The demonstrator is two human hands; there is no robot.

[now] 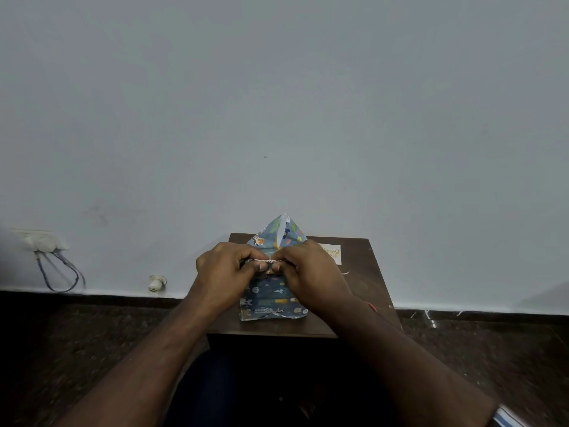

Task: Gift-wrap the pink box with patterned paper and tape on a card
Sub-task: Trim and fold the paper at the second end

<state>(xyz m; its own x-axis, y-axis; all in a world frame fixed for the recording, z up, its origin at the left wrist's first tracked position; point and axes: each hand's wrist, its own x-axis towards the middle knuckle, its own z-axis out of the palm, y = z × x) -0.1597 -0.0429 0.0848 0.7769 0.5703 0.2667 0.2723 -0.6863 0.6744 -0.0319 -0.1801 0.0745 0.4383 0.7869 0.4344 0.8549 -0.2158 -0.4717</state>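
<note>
Head view: wrapped box (272, 298) sits mid-tabletop (366, 282), covered in blue patterned paper (278, 234); far flap stands up in a peak. Left hand (226, 269) and right hand (308, 271) meet over the top, fingers curled, both pinching a spotted folded paper edge. Card (331, 253) lies just right, beside the box. Wall socket (43, 241) at left.

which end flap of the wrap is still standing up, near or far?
The far flap, on the wall side: it rises to a point above both hands. The near end already lies flat against the box, facing the camera.
</note>
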